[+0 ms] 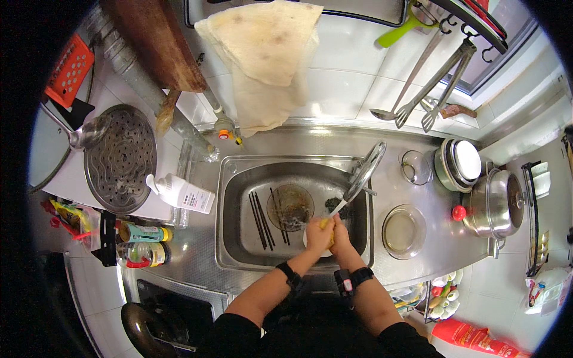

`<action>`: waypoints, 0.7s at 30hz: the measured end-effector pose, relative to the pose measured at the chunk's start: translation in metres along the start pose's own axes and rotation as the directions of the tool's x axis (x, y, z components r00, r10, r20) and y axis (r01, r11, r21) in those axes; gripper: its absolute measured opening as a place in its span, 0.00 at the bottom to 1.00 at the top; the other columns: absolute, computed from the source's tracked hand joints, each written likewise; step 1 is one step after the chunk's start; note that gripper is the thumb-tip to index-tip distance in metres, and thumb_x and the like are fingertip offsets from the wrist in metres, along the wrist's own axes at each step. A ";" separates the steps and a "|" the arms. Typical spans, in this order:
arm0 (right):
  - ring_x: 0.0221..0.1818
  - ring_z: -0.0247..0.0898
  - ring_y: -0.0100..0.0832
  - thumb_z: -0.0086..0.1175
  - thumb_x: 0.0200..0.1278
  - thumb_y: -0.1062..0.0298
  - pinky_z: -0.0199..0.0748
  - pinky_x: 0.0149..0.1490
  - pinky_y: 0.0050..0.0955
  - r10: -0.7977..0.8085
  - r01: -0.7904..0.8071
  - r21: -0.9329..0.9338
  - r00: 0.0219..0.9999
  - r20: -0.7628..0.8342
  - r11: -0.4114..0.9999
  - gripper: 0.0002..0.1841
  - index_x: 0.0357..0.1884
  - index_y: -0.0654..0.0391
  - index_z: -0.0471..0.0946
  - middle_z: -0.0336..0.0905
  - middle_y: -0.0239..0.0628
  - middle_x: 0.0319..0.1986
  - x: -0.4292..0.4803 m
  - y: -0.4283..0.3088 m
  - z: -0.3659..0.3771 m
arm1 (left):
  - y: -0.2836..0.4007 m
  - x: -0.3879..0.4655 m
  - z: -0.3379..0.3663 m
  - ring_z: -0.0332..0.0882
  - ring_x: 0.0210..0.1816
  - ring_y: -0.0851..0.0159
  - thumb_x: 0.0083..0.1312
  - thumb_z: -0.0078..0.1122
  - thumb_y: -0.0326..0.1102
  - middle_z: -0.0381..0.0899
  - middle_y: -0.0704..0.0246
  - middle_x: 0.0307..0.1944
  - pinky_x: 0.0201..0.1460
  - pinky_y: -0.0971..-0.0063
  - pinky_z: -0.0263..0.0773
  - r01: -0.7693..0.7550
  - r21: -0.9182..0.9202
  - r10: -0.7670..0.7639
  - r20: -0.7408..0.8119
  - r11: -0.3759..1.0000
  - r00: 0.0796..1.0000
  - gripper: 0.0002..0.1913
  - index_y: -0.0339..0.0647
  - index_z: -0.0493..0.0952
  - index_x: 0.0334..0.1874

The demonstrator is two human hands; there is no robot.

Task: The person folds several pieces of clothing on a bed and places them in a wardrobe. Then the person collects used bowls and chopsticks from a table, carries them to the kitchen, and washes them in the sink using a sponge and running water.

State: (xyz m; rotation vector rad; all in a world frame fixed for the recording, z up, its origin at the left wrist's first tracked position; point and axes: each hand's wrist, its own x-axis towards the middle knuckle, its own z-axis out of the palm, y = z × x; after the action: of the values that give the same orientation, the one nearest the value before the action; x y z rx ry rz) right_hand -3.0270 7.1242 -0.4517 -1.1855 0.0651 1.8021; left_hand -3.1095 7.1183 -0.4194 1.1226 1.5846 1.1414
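Observation:
Over the stainless steel sink (230, 223), my left hand (318, 238) and my right hand (341, 237) are pressed together around a yellow cloth or sponge (331, 235). They are right under the outlet of a curved chrome faucet (368, 170). Below my hands shows the edge of a white bowl (326, 254), mostly hidden. To their left in the basin sits a clear glass bowl (291, 208) with wet residue inside. Several dark chopsticks (261, 219) lie on the basin floor, some by the glass bowl. A dark scouring pad (332, 204) rests near the faucet.
Left of the sink, a white pump bottle (181, 193) lies tilted near a round perforated steamer plate (121, 159). On the right counter are a glass dish (404, 232), a glass jar (415, 168), stacked bowls (456, 163) and a lidded steel pot (492, 203). A beige cloth (273, 58) hangs behind.

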 end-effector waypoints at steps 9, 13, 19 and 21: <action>0.27 0.73 0.25 0.50 0.68 0.62 0.70 0.32 0.26 -0.362 0.346 -0.281 0.932 -0.004 0.895 0.10 0.32 0.56 0.76 0.75 0.31 0.26 -0.022 -0.006 0.015 | -0.004 0.032 -0.012 0.75 0.32 0.70 0.71 0.53 0.47 0.78 0.68 0.32 0.33 0.73 0.70 0.479 -0.121 -0.448 0.215 0.870 0.868 0.17 0.40 0.75 0.32; 0.37 0.70 0.25 0.52 0.66 0.68 0.70 0.42 0.27 -0.547 0.572 -0.548 0.805 0.231 0.611 0.07 0.44 0.55 0.72 0.73 0.32 0.37 -0.038 -0.022 0.019 | 0.005 0.038 -0.017 0.79 0.38 0.65 0.71 0.49 0.55 0.79 0.69 0.40 0.41 0.68 0.75 0.805 -0.519 -0.639 0.522 0.287 0.564 0.20 0.45 0.75 0.48; 0.57 0.67 0.42 0.45 0.69 0.46 0.68 0.58 0.40 0.129 -0.139 0.043 0.974 0.188 0.989 0.25 0.59 0.54 0.67 0.68 0.43 0.57 -0.041 -0.024 0.012 | 0.013 0.032 -0.013 0.77 0.43 0.60 0.70 0.50 0.50 0.79 0.66 0.35 0.45 0.64 0.69 0.284 -0.193 -0.222 0.290 0.939 0.931 0.19 0.40 0.81 0.36; 0.61 0.65 0.47 0.37 0.69 0.36 0.64 0.61 0.54 0.239 -0.259 0.052 0.938 0.251 0.964 0.31 0.62 0.50 0.67 0.68 0.43 0.60 -0.031 -0.022 0.003 | 0.010 0.020 -0.016 0.76 0.42 0.57 0.69 0.53 0.45 0.78 0.62 0.32 0.45 0.62 0.67 -0.441 0.182 0.357 0.360 0.879 0.862 0.17 0.37 0.80 0.32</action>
State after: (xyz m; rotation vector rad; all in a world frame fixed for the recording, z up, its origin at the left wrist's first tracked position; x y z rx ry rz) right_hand -3.0100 7.1172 -0.4181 -0.9211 0.1543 2.1344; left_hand -3.1276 7.1358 -0.4089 1.7845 1.3007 0.9610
